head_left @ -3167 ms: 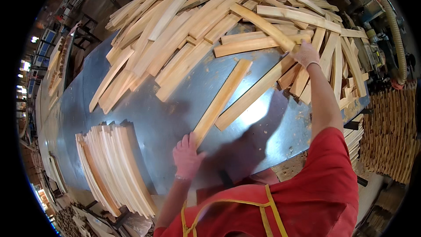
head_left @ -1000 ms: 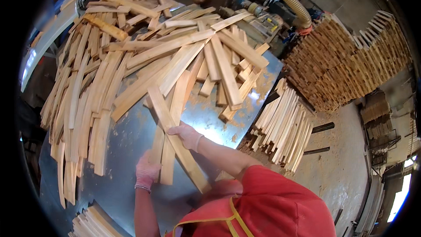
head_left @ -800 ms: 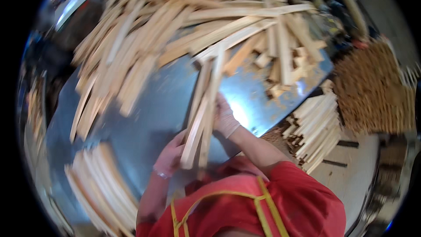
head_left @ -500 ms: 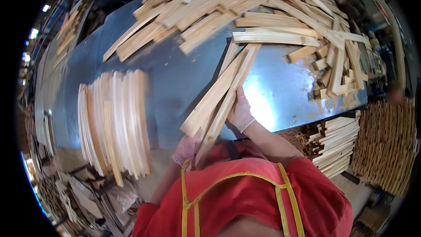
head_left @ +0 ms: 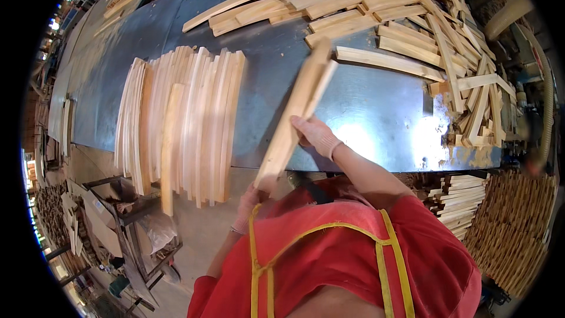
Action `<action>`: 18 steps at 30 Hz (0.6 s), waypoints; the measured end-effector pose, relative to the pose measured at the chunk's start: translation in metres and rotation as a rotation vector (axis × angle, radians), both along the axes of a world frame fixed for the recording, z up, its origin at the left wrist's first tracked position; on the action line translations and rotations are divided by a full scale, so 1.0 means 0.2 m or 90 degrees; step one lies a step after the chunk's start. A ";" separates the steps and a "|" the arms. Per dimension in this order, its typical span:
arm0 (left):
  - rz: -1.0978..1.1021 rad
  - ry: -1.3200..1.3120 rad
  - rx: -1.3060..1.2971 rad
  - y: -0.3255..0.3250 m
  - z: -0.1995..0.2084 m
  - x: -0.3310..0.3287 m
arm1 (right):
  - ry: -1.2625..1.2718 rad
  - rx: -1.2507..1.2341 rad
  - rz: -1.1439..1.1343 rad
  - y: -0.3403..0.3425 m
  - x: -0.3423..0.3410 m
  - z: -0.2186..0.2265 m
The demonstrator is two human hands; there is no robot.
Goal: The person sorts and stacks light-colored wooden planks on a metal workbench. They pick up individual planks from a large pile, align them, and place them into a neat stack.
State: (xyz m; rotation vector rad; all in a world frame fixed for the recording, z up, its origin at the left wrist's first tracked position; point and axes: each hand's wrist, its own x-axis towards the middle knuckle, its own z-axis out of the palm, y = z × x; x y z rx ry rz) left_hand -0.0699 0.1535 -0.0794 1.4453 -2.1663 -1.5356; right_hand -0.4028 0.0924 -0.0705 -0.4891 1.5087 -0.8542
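A couple of pale wooden strips (head_left: 287,126) slant across in front of me, lying side by side and blurred at the far end. My left hand (head_left: 249,201), in a light glove, is closed around their near end close to my red apron. Farther up, my right hand (head_left: 316,135), gloved too, grips them at about the middle with the thumb on top. Left of them a row of wooden strips (head_left: 194,123) stands packed side by side on the metal table (head_left: 268,91), their near ends jutting past its edge.
A loose heap of wooden strips (head_left: 359,3) covers the far side and right of the table. Below its right edge are stacked strips (head_left: 462,203) and a tall brown stack (head_left: 518,229). A metal-framed cart (head_left: 132,215) stands at lower left; a ribbed hose (head_left: 544,94) hangs far right.
The strips in my hands were spread apart and now lie together. A separate strip at their far end now rests apart on the table. My view has shifted to the left.
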 end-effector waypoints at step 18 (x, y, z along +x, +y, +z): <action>0.063 -0.560 -0.556 -0.54 0.08 -0.36 | 0.873 -0.278 0.313 -0.39 -1.25 0.29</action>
